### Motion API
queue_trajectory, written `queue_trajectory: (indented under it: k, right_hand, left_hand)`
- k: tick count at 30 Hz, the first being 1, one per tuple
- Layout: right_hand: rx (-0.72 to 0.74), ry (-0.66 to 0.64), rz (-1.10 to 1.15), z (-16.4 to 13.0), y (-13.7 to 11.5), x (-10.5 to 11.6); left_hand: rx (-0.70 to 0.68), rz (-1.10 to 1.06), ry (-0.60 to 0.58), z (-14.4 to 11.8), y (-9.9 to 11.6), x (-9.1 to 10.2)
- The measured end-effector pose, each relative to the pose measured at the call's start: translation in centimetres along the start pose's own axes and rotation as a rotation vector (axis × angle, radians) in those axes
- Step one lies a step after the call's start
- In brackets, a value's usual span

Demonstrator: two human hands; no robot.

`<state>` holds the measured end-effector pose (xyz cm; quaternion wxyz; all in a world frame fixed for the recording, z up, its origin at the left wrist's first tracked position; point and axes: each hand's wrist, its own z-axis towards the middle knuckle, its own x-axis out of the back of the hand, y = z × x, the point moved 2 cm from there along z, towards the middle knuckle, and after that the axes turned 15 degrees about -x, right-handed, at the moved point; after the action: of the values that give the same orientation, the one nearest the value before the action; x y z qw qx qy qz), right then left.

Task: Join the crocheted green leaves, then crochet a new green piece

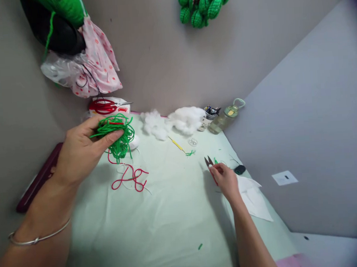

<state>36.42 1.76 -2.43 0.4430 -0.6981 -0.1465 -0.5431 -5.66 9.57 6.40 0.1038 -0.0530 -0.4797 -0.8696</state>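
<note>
My left hand [83,151] is raised over the left side of the pale green table cover [171,214] and grips a tangled bundle of green yarn [118,135] with a bit of red in it. Loose red yarn [129,178] lies on the cover just below that hand. My right hand [226,181] rests on the cover at the right and holds small thread snips [210,164] with red handles, blades pointing away. A yellow crochet hook [177,145] with a green scrap lies between the hands.
White stuffing [177,121], a cup of tools [209,117] and a water bottle [227,116] stand at the back. Red scissors [106,106] lie at back left. White paper [255,197] sits by my right wrist. Green crocheted pieces [203,5] hang on the wall.
</note>
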Motion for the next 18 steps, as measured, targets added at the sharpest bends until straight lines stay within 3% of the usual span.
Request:
queue_trajectory:
  k: [4,7,13,18]
  right_hand:
    - [0.053,-0.08,0.067,0.4,-3.2,-3.4]
    - [0.029,-0.049,0.064,2.0,-4.2,-4.7]
    - [-0.139,0.117,0.111,4.5,0.1,-1.0]
    - [-0.115,-0.009,0.274,3.2,2.0,-0.7]
  left_hand:
    - [-0.036,0.013,-0.049,-0.1,0.2,-0.7]
    - [-0.057,0.036,-0.077,-0.1,0.3,-0.8]
    - [-0.03,0.037,-0.095,-0.1,0.1,-0.6]
    - [0.035,0.004,-0.186,-0.3,-0.1,-1.5]
